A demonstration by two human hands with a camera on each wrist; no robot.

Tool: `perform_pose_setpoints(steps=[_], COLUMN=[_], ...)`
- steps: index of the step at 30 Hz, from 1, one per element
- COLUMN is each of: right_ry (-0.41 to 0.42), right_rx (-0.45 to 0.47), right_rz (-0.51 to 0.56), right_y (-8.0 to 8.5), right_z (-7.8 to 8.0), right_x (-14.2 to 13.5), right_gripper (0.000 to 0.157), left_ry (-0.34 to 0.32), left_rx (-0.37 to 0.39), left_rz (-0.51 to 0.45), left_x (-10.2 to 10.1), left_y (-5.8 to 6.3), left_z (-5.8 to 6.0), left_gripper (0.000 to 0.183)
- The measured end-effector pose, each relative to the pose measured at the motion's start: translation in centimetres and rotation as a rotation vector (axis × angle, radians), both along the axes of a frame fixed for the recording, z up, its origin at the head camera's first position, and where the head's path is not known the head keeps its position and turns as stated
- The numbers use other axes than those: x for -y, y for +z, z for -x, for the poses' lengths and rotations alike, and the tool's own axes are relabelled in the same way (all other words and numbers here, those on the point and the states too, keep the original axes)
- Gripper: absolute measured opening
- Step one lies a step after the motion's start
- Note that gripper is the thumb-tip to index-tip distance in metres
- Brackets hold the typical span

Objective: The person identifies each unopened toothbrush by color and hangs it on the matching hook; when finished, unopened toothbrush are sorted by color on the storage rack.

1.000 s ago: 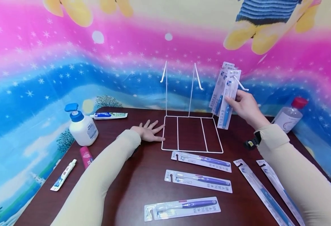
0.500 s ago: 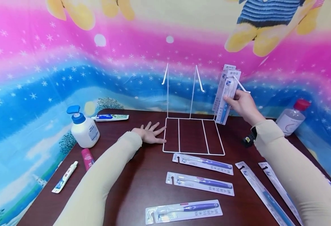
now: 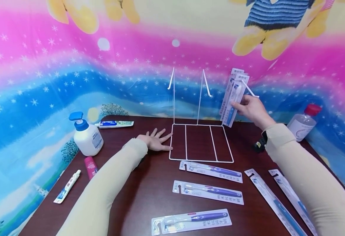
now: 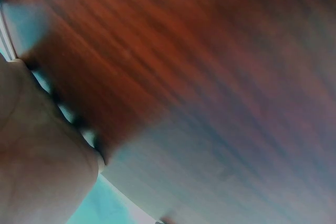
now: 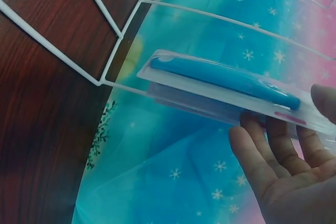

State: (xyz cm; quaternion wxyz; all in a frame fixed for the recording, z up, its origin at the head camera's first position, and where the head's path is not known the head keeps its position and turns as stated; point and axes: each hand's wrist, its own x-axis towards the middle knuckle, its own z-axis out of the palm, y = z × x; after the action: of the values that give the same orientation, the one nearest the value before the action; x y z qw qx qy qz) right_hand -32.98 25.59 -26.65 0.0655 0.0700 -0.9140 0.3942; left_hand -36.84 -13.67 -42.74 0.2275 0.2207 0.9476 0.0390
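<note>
My right hand (image 3: 253, 109) pinches the front packaged blue toothbrush (image 3: 235, 98) between thumb and fingers, at the right hook of a white wire rack (image 3: 201, 161). Behind it hang more toothbrush packs (image 3: 230, 86), partly covered by the front one. In the right wrist view the thumb lies over the toothbrush pack (image 5: 220, 85) and the other fingers are beneath it. My left hand (image 3: 155, 141) rests spread on the table, its fingertips at the rack's left base wire. The left wrist view is blurred and shows mainly the palm (image 4: 42, 156).
Three packaged purple toothbrushes (image 3: 210, 191) lie before the rack, with blue ones (image 3: 275, 200) near my right forearm. To the left are a pump bottle (image 3: 88, 137), toothpaste tubes (image 3: 116, 124) and a pink tube (image 3: 91, 167). A red-capped bottle (image 3: 303, 123) stands at right.
The front toothbrush pack has swung back toward the packs behind it, its lower end shifting left and up, with my right hand still holding it. My left hand stays in place.
</note>
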Motion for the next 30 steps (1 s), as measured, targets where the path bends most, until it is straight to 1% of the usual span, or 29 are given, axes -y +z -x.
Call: perform_pose_setpoints(steps=[5, 8, 10, 12, 16, 18, 20, 22, 25, 26, 28, 29, 30], right_ry=[-0.036, -0.050, -0.058, -0.060, -0.053, -0.031, 0.005, 0.042, 0.076, 0.080, 0.082, 0.079, 0.080], right_rx=[0.024, 0.056, 0.067, 0.069, 0.084, 0.107, 0.143, 0.185, 0.220, 0.226, 0.222, 0.234, 0.249], right_rz=[-0.030, -0.047, -0.079, -0.121, -0.215, -0.271, -0.336, -0.386, -0.461, -0.484, -0.552, -0.587, -0.614], right_y=[0.2, 0.4, 0.5, 0.7, 1.3, 1.4, 1.3, 0.9, -0.2, -0.7, -1.8, -2.4, -3.0], right_z=[-0.5, -1.2, -1.8, -2.5, -4.6, -5.7, -6.8, -7.9, -9.5, -10.1, -11.2, -11.8, -12.3], right_x=[-1.1, -2.2, -3.1, -4.0, -6.0, -7.1, -8.3, -9.5, -11.6, -12.2, -13.5, -14.2, -14.8], right_gripper=[0.063, 0.064, 0.065, 0.066, 0.065, 0.061, 0.056, 0.052, 0.050, 0.051, 0.052, 0.052, 0.053], left_ry=[-0.011, -0.017, -0.017, -0.011, 0.006, 0.013, 0.019, 0.020, 0.015, 0.014, 0.014, 0.020, 0.024], left_rx=[0.000, 0.001, 0.001, -0.006, -0.016, -0.022, -0.022, -0.026, -0.017, -0.014, -0.015, -0.013, -0.018], left_rz=[-0.015, -0.023, -0.024, -0.030, -0.030, -0.022, -0.018, -0.020, -0.030, -0.033, -0.038, -0.029, -0.025], left_x=[-0.4, -0.4, -0.4, -0.2, 0.2, 0.5, 0.8, 1.1, 1.4, 1.5, 1.6, 1.7, 1.8], left_y=[0.9, 0.6, 0.3, 0.0, -0.1, 0.0, 0.4, 0.9, 1.9, 2.1, 2.0, 1.9, 1.5], left_z=[-0.4, -0.2, 0.1, 0.5, 0.9, 1.0, 0.8, 0.4, -0.3, -0.4, -0.4, -0.3, 0.0], left_gripper=[0.086, 0.087, 0.089, 0.090, 0.090, 0.090, 0.090, 0.089, 0.087, 0.087, 0.088, 0.088, 0.088])
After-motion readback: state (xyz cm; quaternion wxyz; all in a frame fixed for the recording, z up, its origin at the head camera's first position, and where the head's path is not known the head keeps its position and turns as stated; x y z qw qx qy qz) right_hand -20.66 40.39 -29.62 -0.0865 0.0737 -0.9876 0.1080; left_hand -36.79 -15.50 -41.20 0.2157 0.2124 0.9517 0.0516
